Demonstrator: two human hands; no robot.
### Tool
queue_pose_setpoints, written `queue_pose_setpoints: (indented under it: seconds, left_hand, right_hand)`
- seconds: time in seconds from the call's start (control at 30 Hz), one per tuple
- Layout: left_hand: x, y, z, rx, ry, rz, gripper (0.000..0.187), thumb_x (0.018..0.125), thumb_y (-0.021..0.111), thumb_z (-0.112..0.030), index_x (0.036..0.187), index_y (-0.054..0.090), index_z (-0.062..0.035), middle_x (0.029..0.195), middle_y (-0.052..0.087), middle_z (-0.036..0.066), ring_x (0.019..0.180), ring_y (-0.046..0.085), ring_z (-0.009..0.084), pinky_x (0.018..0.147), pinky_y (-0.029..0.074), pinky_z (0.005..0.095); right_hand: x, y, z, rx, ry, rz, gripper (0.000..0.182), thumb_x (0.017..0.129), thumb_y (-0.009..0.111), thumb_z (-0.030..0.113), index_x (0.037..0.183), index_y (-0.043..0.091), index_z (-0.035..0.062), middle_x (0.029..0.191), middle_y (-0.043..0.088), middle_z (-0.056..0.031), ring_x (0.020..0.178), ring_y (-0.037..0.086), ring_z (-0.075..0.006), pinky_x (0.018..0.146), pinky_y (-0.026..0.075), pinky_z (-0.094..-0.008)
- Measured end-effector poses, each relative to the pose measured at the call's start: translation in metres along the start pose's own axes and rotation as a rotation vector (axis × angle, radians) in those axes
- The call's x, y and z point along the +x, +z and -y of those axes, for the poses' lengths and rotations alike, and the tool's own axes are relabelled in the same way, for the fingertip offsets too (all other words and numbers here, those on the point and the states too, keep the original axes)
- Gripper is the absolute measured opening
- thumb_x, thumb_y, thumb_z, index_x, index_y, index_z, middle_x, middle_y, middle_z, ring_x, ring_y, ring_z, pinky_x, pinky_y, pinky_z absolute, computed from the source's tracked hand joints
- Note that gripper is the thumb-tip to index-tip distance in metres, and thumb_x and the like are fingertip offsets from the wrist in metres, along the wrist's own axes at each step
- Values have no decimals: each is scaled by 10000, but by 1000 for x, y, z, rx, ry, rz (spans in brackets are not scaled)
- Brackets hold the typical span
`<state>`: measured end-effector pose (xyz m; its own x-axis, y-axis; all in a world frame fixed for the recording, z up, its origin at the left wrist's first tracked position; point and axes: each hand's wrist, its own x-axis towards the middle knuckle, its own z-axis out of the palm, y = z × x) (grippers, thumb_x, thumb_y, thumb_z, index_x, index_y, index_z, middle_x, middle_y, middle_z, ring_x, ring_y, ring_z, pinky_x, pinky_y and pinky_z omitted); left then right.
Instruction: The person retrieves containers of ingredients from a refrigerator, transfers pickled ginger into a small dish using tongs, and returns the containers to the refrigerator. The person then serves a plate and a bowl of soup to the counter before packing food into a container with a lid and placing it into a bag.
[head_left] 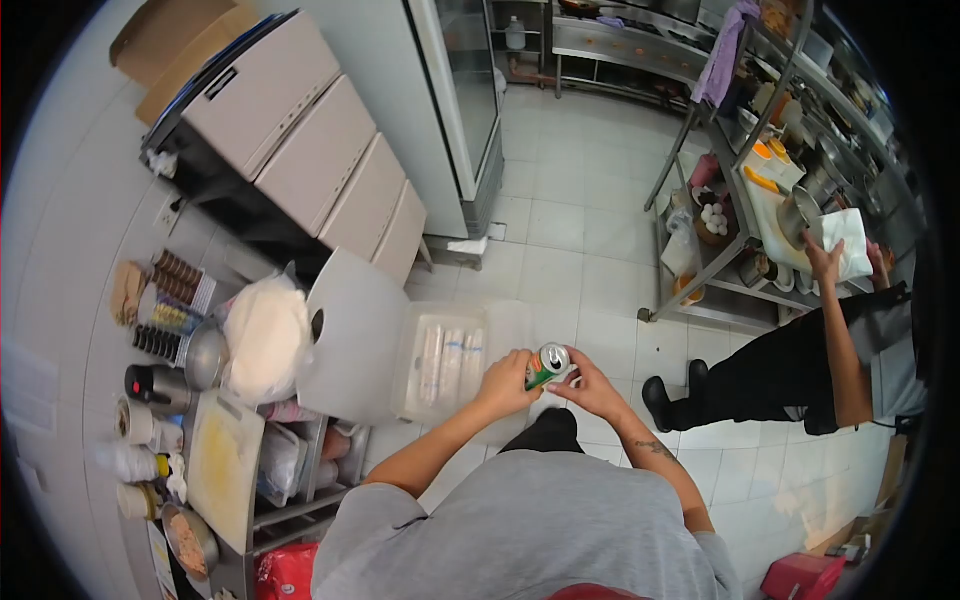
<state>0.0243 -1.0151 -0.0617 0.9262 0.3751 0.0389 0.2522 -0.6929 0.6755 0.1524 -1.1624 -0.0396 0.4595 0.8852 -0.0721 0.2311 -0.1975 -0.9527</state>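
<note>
A green and orange drink can [541, 374] is held in front of my body, its silver top tilted toward me. A dark spot shows on the can's top. My left hand [508, 384] is wrapped round the can from the left side. On the other side, my right hand [592, 390] grips the can with thumb and fingers. Beyond my left hand stands a translucent plastic bin [402, 385] with several wrapped white rolls [452, 365] inside.
To the left are a cutting board [225, 465], a bagged white mass [268, 335] and a bowl of food [190, 540]. Pale drawers [315, 150] and a glass-door fridge [455, 110] stand ahead. At right, a co-worker [770, 370] holds a pot and white cloth beside a metal shelf [715, 255].
</note>
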Motion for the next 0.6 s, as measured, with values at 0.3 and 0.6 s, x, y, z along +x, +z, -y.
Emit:
queue_pose_setpoints:
  seconds: [0.3, 0.6]
  left_hand:
    - [155, -1, 26, -210, -2, 50, 781, 705, 731, -357, 1290, 337, -21, 1143, 471, 208, 1039, 513, 379, 849, 444, 423]
    - [306, -55, 55, 133, -55, -45, 325, 822, 565, -126, 1123, 498, -23, 1001, 518, 172, 829, 561, 350, 729, 463, 415]
  right_hand:
    - [169, -96, -15, -205, -63, 171, 531, 661, 751, 263, 1048, 500, 0, 864, 596, -121, 793, 588, -217, 704, 477, -341]
    - [342, -248, -26, -3, -140, -405, 469, 723, 684, 162, 1094, 450, -4, 776, 577, -51, 638, 540, -117, 576, 462, -259]
